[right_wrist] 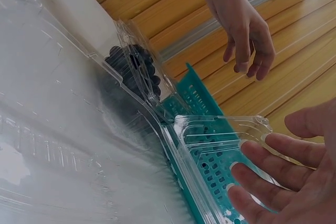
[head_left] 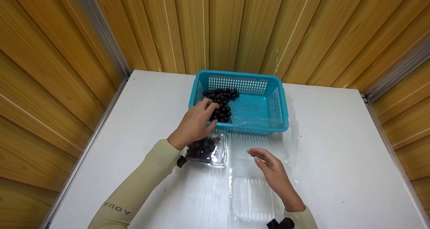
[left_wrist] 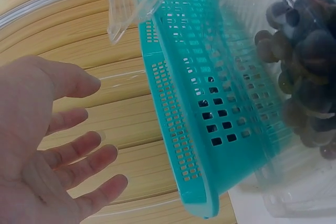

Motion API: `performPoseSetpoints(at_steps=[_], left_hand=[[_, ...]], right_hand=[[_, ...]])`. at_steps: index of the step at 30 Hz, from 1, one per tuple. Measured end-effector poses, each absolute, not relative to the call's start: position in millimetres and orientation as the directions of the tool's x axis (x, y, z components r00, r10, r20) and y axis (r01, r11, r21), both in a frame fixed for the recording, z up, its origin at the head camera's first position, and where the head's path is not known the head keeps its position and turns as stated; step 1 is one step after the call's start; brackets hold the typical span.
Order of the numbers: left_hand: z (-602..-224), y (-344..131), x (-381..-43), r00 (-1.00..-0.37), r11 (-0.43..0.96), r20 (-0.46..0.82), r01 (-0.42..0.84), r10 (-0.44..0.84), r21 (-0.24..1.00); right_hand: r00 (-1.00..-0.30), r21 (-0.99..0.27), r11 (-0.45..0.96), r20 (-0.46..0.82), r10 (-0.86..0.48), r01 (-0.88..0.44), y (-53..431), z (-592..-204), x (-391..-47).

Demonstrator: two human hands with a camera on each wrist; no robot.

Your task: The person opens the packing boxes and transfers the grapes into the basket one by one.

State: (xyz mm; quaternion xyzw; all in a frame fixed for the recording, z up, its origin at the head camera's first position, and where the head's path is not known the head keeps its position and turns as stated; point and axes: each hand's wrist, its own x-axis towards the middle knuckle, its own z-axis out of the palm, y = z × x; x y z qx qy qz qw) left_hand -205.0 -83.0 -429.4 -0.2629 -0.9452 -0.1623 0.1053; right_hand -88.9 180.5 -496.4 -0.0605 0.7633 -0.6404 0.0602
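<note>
My left hand [head_left: 198, 119] hovers above the front left of a blue plastic basket [head_left: 285, 111], close over the dark grapes [head_left: 221, 113] inside. In the left wrist view its fingers are loosely spread and hold nothing. Just below it stands a clear plastic box [head_left: 221, 155] with more dark grapes [left_wrist: 315, 72] in it. My right hand [head_left: 272, 170] is over an empty clear clamshell container [head_left: 252, 200], palm turned inward and fingers relaxed. In the right wrist view its fingertips overlap a raised clear plastic lid [right_wrist: 210, 124] in front of the basket [right_wrist: 202, 98].
The white table [head_left: 141, 114] carries everything. Wooden panel walls [head_left: 228, 27] enclose it at the back and both sides, with metal strips at the corners. The basket stands near the back wall. A black wrist mount [head_left: 181, 161] sits by the left sleeve.
</note>
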Motion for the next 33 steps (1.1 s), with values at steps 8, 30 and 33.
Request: performPoseSetpoints(at_steps=[8,30,33], left_hand=[[-438.6,-84.2,-192.9,-0.819,0.792,0.3,0.561,0.49,0.239],[-462.9,-85.9,-171.5,-0.795,0.772,0.315,0.593,0.518,0.227],[-468.3,-86.5,-168.2,-0.787,0.761,0.317,0.605,0.529,0.232]], right_hand=[[-0.984,-0.987,0.162,-0.019,-0.176,-0.01,177.0,-496.6,-88.8],[-0.974,-0.983,0.183,-0.007,-0.227,-0.036,168.7,-500.2,-86.5],[-0.971,-0.983,0.183,-0.017,-0.239,-0.028,167.1,-500.6,-86.7]])
